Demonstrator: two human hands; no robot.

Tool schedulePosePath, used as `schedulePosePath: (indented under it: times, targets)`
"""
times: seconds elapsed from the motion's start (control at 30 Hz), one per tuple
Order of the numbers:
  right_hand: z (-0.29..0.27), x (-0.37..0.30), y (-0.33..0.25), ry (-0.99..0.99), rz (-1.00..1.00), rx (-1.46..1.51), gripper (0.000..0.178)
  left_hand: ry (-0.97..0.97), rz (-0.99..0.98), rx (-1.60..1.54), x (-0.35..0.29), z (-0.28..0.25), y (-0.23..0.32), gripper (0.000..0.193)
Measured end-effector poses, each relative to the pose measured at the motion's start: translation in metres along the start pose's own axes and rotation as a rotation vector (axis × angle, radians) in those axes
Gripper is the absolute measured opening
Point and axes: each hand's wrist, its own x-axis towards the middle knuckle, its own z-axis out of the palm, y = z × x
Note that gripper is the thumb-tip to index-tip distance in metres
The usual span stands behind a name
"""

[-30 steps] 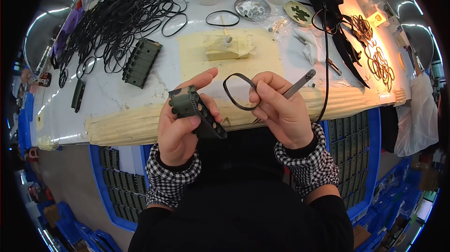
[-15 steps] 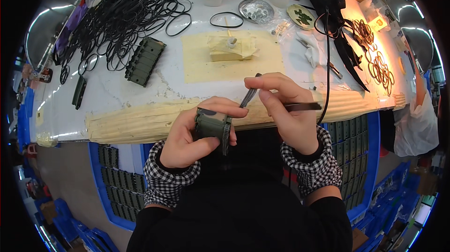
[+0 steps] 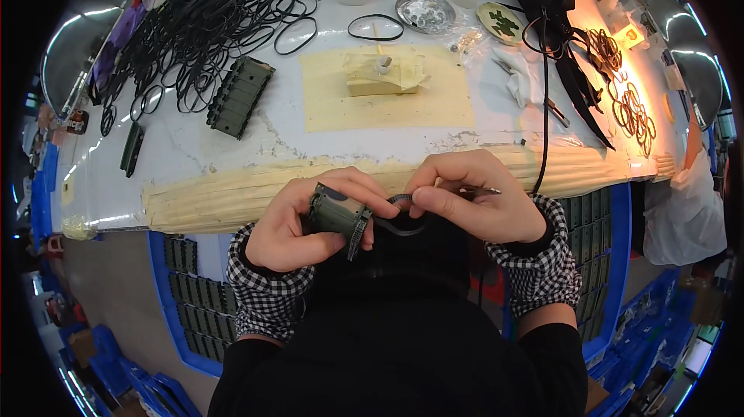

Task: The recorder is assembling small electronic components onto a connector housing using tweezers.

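My left hand point(image 3: 285, 225) is closed around a small dark green model tank hull point(image 3: 335, 214), tilted, with a ribbed track along its side. A loose, curved length of dark track point(image 3: 403, 229) hangs between my two hands. Fingertips of my right hand point(image 3: 488, 204) pinch its other end, and the left fingers lie against the near end. Thin tweezers point(image 3: 485, 191) stick out from the right hand's grasp, mostly hidden by the fingers. Whether the track loop joins the hull is hidden.
A yellow block point(image 3: 384, 80) stands on a yellow sheet. Black rubber bands point(image 3: 201, 29) heap at left, beside a larger green hull part point(image 3: 240, 98). Blue trays point(image 3: 174, 316) of green parts flank my lap. A lamp-lit pile of bands point(image 3: 634, 118) lies right. A black cable point(image 3: 545, 122) crosses the bench edge.
My right hand has come lower, bending the track strip from upright into a hanging curve. The hull has tilted and shifted slightly left; the tweezers have turned in the right hand.
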Motion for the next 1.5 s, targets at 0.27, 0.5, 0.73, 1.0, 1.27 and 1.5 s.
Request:
schedulePosePath:
  times: [0.27,0.5,0.73,1.0,1.27,1.5]
  targets:
    - [0.003,-0.002,0.000,0.082,0.053,0.076,0.010,0.100,0.084,0.030,-0.001,0.001,-0.004,0.044]
    - [0.017,0.005,0.003,0.456,-0.039,0.114,0.010,0.415,0.117,-0.665,0.004,0.012,-0.016,0.062]
    - [0.039,0.016,0.009,0.509,-0.188,0.065,0.010,0.477,0.119,-0.177,0.013,0.039,-0.028,0.054]
    - [0.052,0.019,0.016,0.486,-0.127,0.155,0.008,0.484,0.215,0.208,0.010,0.040,-0.033,0.057]
    - [0.054,0.017,0.008,0.366,0.029,0.603,0.012,0.525,0.290,0.327,0.011,0.035,-0.043,0.055]
    - [0.050,0.015,0.011,0.326,0.031,0.582,0.013,0.563,0.260,0.385,0.012,0.037,-0.042,0.062]
